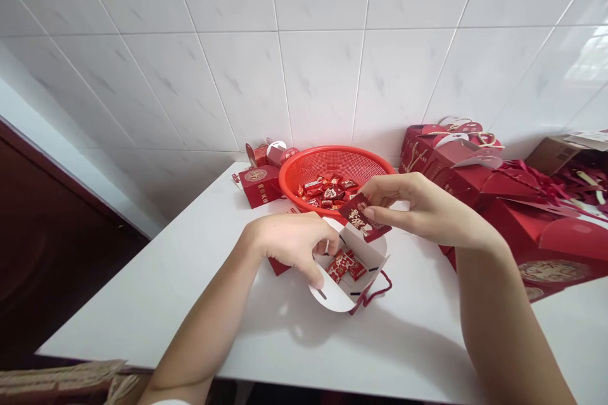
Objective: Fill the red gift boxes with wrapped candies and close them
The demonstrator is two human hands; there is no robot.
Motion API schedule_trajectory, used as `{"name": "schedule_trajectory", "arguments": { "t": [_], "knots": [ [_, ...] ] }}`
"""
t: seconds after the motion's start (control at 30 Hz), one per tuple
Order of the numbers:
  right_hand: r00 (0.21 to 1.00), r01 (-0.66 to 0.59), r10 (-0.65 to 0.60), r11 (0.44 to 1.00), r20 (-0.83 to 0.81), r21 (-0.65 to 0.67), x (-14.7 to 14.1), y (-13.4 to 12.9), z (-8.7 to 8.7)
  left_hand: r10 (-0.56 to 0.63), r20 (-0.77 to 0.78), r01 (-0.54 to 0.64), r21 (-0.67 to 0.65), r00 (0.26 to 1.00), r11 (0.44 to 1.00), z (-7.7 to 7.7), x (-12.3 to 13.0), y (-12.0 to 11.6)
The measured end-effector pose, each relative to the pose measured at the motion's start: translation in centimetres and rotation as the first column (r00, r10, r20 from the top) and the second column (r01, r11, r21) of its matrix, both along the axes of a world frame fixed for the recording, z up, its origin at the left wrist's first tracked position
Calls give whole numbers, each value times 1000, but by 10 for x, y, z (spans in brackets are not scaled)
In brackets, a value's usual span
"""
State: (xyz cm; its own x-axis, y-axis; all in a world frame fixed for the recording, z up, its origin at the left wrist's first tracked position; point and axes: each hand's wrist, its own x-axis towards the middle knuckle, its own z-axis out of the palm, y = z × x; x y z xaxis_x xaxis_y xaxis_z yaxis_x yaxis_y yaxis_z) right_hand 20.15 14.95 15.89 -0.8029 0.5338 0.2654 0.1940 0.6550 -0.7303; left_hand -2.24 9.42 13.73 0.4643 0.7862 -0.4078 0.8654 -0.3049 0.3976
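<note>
"Pretend the small open box point(339, 288), red outside and white inside, is the middle of a clock. What's closest to us?"

"The smooth white table point(266, 348), at 6 o'clock. Next comes the box's round white card flap point(338, 301). The left hand point(294, 240) is at 9 o'clock, fingers bent, thumb touching the flap. I can't tell if they pinch hard."

"Could that go badly?"

"Maybe. If the thumb pushes too much, the card could bend or the box could tip."

"And the twisty dark red rope handle point(380, 294)?"

"It sticks out at 4 o'clock. A finger could catch it and tug the box."

"What's inside?"

"Small flat red packets point(349, 266) with pale patterns. A tip could make them slide."

"And the right hand point(418, 209)?"

"At 2 o'clock. Its thumb and fingers hold a dark red shiny packet point(361, 218) with pale gold writing, above the box's far side. They grip just one end, so it could slip and fall outside."

"Anything farther?"

"A round red plastic basket point(323, 161) full of tiny holes, at 12 o'clock, with shiny red wrapped sweets point(332, 192). It's so near that the right hand could bump it."
</note>
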Motion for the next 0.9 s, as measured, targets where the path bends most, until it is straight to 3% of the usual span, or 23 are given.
{"name": "schedule_trajectory", "arguments": {
  "t": [0.2,0.27,0.37,0.47,0.57,0.7,0.9],
  "knots": [
    [959,-117,115,993,260,-11,-7,5,-9,12,-35,-14,-52,999,999,2,0,2],
    [941,-117,103,993,323,23,-8,7,-13,18,-34,-20,-52,999,998,2,-2,4],
    [944,-55,13,991,328,118,-5,10,-15,-6,-16,5,-43,1000,999,2,-4,4],
    [957,-30,-15,988,290,149,6,11,-11,-16,99,17,-10,995,1000,3,-6,3],
    [972,17,-57,985,230,171,22,11,-4,42,262,-85,157,964,984,6,-13,12],
    [980,156,-180,959,83,237,44,6,8,102,317,-215,347,943,913,6,-22,58],
    [969,245,-244,937,-32,249,61,-1,14,237,-16,-218,335,971,917,-13,-25,161]
  ]
}}
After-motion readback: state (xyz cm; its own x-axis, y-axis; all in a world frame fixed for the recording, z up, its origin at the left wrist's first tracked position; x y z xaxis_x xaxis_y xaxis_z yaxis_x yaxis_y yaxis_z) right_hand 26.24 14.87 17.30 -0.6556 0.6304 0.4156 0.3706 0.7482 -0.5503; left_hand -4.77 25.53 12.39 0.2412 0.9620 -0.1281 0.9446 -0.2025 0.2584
